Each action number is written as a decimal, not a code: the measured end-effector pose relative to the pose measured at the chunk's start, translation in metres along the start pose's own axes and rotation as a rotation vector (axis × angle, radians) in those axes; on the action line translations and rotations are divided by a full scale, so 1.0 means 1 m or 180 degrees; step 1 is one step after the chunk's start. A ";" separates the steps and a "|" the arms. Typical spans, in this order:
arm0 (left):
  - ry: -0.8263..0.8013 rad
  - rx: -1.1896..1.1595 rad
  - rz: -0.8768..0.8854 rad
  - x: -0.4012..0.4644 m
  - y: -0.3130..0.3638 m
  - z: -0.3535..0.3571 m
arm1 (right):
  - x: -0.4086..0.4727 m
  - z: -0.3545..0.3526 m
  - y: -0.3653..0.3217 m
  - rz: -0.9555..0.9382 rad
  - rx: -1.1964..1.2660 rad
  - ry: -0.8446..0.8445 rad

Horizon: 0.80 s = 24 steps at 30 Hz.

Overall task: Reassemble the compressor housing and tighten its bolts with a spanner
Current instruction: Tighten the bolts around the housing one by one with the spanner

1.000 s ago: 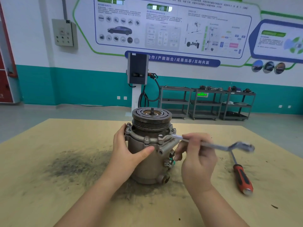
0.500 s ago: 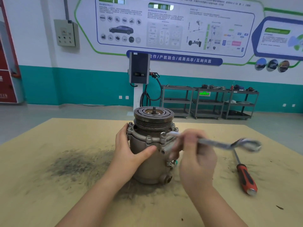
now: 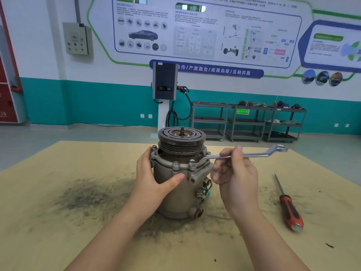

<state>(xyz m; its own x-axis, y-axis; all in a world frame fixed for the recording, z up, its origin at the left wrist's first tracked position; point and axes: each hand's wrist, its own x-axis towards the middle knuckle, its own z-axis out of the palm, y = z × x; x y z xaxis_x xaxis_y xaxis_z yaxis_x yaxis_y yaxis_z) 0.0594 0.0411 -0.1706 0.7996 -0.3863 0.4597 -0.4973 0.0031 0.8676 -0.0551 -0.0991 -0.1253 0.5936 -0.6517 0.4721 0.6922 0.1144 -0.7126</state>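
Observation:
The metal compressor (image 3: 175, 194) stands upright on the table (image 3: 58, 231), its dark grooved pulley (image 3: 181, 136) on top. Several bolts (image 3: 175, 164) ring the housing flange. My left hand (image 3: 154, 180) grips the housing from the left, thumb across the front below the flange. My right hand (image 3: 236, 177) pinches the shank of a silver spanner (image 3: 254, 155). The spanner lies level, its near end at a bolt on the flange's right side and its offset ring end pointing right.
A screwdriver (image 3: 289, 208) with a red and black handle lies on the table right of my right hand. A dark sooty smear (image 3: 88, 198) covers the table left of the compressor. Shelving carts (image 3: 248, 122) and a charging post (image 3: 165, 83) stand by the far wall.
The spanner's free end has swung away from me and up, from slanting down to the right to lying level. My right hand moved with it. My left hand kept its grip.

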 end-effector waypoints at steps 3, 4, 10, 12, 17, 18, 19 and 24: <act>-0.0021 0.0004 -0.0010 0.001 -0.001 0.000 | -0.013 0.001 0.012 -0.1265 -0.0781 -0.0147; -0.0006 0.0023 0.0001 0.001 -0.001 0.000 | -0.017 0.002 0.015 -0.1653 -0.1025 -0.0308; 0.0004 0.0058 0.0046 0.001 -0.003 0.001 | -0.028 0.006 0.024 -0.2887 -0.2228 -0.1156; -0.0015 0.0047 0.0049 0.000 -0.003 0.000 | -0.028 0.008 0.023 -0.2917 -0.2270 -0.1230; 0.0020 0.0055 -0.0008 0.000 0.000 0.000 | -0.024 0.013 0.003 -0.1510 -0.0948 -0.0209; 0.0006 0.0063 -0.0017 0.000 0.001 0.000 | -0.022 0.013 0.000 -0.1134 -0.0596 0.0032; -0.0006 0.0070 -0.0013 0.000 0.001 0.000 | -0.018 0.012 -0.002 -0.0782 -0.0306 0.0183; -0.0005 0.0103 0.0019 -0.001 0.003 0.001 | -0.004 0.007 -0.001 0.0349 0.0909 0.0386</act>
<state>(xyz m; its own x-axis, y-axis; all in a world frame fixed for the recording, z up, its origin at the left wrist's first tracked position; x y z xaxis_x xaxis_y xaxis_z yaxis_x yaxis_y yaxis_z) 0.0565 0.0411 -0.1686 0.7961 -0.3879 0.4645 -0.5127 -0.0243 0.8582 -0.0553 -0.0918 -0.1228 0.6297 -0.7065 0.3229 0.7241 0.3833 -0.5733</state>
